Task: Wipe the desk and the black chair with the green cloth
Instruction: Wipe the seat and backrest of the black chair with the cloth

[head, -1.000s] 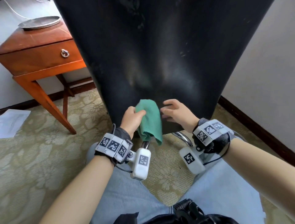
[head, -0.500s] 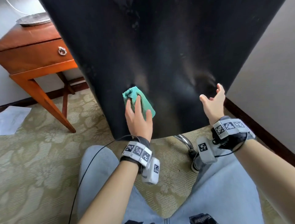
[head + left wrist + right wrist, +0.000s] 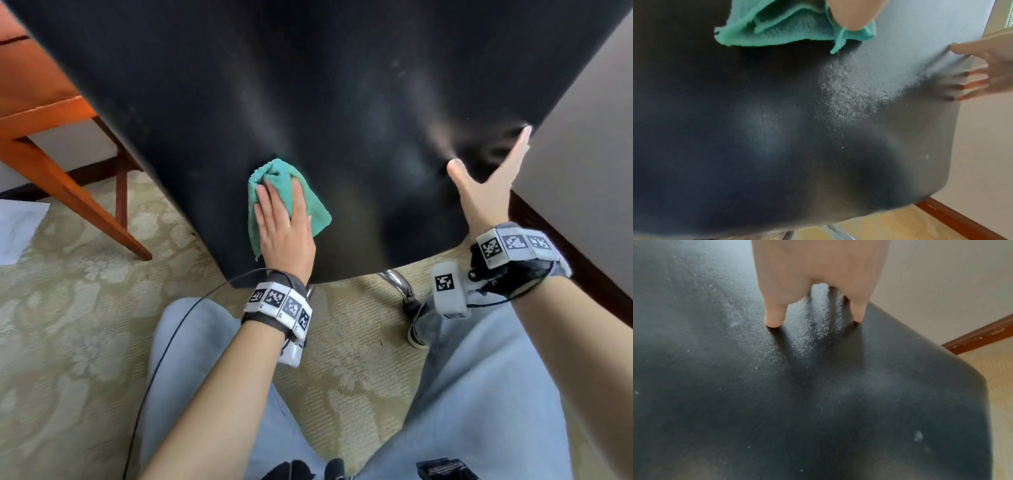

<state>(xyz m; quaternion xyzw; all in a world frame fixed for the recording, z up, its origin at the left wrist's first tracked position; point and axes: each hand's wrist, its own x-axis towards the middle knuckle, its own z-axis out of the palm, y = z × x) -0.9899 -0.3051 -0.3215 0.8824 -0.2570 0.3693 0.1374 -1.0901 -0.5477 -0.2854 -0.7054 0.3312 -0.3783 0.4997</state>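
While flat left hand (image 3: 286, 226) presses upright green cloth (image 3: 310, 205), open right hand (image 3: 486, 185) braces chair (image 3: 342, 102).

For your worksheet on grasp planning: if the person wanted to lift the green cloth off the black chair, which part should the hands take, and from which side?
Probably the bunched upper fold of the green cloth, pinched from above. The left hand lies flat on its lower part, pressing it against the black chair, so only that raised, crumpled edge offers something to pinch.

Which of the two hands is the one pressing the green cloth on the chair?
The left hand: it presses the green cloth flat against the black chair. The right hand touches bare chair only.
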